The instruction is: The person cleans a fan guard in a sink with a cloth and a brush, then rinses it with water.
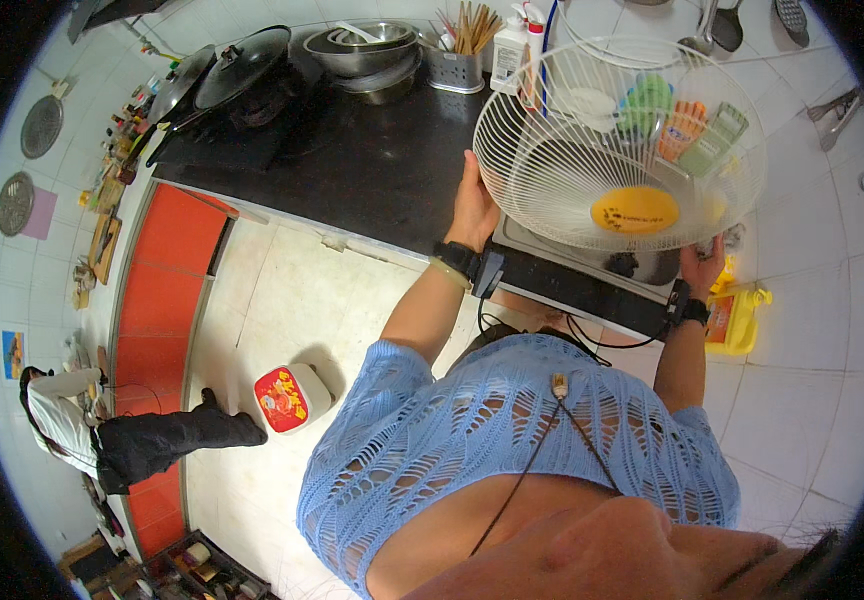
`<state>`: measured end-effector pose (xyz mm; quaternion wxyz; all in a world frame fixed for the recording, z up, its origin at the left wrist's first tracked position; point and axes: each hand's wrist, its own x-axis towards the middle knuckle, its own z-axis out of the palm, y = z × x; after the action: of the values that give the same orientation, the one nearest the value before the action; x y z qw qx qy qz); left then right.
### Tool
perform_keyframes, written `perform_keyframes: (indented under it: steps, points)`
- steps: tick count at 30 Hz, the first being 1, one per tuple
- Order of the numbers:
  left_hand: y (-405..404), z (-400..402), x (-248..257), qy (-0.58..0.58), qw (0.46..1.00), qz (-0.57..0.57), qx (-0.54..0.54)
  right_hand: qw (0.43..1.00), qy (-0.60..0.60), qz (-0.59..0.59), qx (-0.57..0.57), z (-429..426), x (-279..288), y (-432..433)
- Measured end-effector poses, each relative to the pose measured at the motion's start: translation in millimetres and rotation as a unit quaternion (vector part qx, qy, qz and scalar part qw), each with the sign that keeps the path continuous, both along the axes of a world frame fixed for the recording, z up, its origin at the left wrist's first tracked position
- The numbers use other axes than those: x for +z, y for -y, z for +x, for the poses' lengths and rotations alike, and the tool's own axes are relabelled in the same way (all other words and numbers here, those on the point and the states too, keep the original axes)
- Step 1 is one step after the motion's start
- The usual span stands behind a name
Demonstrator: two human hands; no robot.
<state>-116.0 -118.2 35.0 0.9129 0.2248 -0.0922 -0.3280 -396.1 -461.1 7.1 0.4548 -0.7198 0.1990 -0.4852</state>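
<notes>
My two hands hold a large round white wire basket (529, 161) tilted above a sink. My left hand (475, 206) grips its left side with the thumb up. At the lower right rim is my right hand (704, 262), its fingers partly hidden by the basket. A yellow oval plate (636, 210) with writing shows at the basket's near side. Through the wires appear a green scrubber (646, 105), an orange packet (681, 131) and a green packet (715, 139); whether they lie in the basket or behind it, I cannot tell. The metal sink (511, 234) is mostly covered.
A black countertop (372, 180) stretches left, with lidded pans (244, 67), stacked metal bowls (364, 56) and a chopstick holder (456, 71). White bottles (509, 52) stand behind. A yellow jug (736, 322) sits right. On the floor is a red-lidded bin (293, 397); another person (124, 442) stands left.
</notes>
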Motion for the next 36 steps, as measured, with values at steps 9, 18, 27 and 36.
perform_keyframes:
  steps: [9, 18, 27, 36]
  points:
    - [8, 19, 4, 0.004, 0.989, 0.146, 0.031, 0.993, -0.1, -0.026, -0.05, 18, 94, -4]
    - [11, 28, -17, 0.118, 0.957, 0.258, 0.066, 0.942, -0.228, -0.23, -0.091, 25, 91, 13]
    - [17, 22, -14, 0.107, 0.931, 0.345, 0.06, 0.887, -0.334, -0.298, -0.116, 25, 82, 53]
    - [-58, 59, 21, 0.135, 0.959, 0.211, 0.136, 0.923, -0.203, -0.326, -0.037, 93, 131, 21]
